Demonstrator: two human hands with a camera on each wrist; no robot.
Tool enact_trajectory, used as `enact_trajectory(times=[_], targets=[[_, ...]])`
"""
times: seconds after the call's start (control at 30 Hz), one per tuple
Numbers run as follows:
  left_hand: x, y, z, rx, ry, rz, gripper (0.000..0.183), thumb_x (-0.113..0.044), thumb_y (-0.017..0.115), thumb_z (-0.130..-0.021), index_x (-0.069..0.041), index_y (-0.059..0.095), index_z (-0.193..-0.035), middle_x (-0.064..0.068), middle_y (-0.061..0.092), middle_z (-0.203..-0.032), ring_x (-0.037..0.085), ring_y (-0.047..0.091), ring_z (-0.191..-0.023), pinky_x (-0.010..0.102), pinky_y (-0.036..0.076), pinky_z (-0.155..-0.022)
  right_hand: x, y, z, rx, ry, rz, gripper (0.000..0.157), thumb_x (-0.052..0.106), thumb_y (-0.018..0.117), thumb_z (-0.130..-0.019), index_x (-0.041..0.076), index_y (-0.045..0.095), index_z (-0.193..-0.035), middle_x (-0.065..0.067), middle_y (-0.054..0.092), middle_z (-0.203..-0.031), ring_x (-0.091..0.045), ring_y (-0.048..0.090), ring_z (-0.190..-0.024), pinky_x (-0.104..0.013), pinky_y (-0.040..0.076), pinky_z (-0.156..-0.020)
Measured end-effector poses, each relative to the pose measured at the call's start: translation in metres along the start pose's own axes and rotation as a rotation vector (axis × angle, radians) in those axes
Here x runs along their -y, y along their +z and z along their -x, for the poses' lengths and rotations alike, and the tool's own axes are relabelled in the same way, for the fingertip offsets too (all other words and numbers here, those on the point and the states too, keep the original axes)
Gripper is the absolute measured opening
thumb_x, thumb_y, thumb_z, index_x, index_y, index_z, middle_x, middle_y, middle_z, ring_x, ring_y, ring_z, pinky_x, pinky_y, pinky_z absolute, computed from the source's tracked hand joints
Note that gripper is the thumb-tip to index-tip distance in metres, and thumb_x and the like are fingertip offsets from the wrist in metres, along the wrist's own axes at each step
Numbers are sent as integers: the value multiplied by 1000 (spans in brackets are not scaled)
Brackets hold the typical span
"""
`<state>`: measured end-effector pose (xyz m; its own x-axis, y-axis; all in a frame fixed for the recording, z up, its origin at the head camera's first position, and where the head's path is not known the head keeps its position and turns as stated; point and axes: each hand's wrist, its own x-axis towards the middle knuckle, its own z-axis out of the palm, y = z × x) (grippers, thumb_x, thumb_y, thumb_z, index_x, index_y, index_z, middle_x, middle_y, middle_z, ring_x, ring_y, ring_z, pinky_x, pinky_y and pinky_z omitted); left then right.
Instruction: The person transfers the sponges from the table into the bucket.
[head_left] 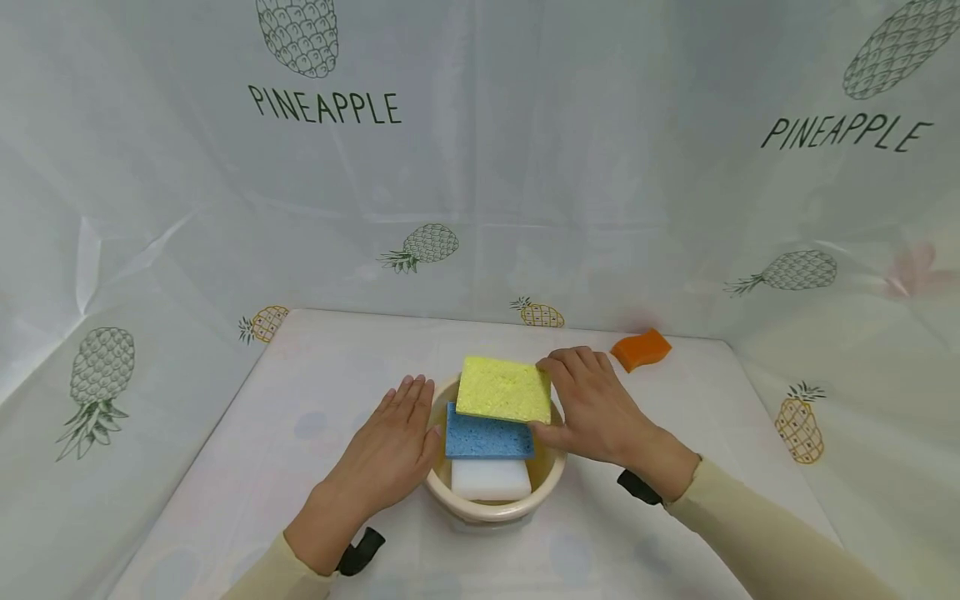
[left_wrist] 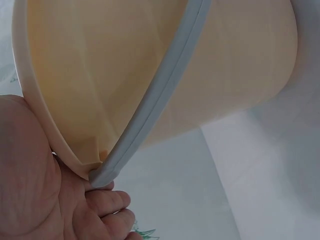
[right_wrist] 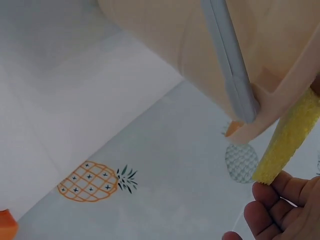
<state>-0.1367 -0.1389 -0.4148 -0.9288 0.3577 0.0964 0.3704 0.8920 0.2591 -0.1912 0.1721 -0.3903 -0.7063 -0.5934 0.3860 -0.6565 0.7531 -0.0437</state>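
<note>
A cream bucket [head_left: 498, 512] with a grey handle [left_wrist: 150, 100] stands at the middle of the table. Inside it show a white sponge [head_left: 491, 479] at the near side and a blue sponge [head_left: 489, 437] behind it. My right hand [head_left: 600, 410] pinches a yellow sponge [head_left: 504, 389] by its right edge, thumb at the near corner and fingers at the far one. The sponge lies flat over the bucket's far half, overlapping the blue one in the head view. With its fingers straight, my left hand [head_left: 392, 446] rests against the left of the rim, beside the handle's end.
An orange wavy sponge [head_left: 641, 349] lies on the table [head_left: 337, 358] at the back right, beyond my right hand. A pale sheet printed with pineapples [head_left: 555, 167] hangs behind the table and along both sides.
</note>
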Motion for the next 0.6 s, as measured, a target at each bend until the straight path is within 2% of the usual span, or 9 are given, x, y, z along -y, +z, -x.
enact_trajectory(times=[0.6], targets=[[0,-1,1,30,-1,45,70,-43,38,-114,4,28,-164,23,29,-171,38,21,-162,54,22,-131,11,10,0,131,-27,11,72,64,72,-84,9,63,-129,-6,61,-125,-25,51,-115,-42,43,-95]])
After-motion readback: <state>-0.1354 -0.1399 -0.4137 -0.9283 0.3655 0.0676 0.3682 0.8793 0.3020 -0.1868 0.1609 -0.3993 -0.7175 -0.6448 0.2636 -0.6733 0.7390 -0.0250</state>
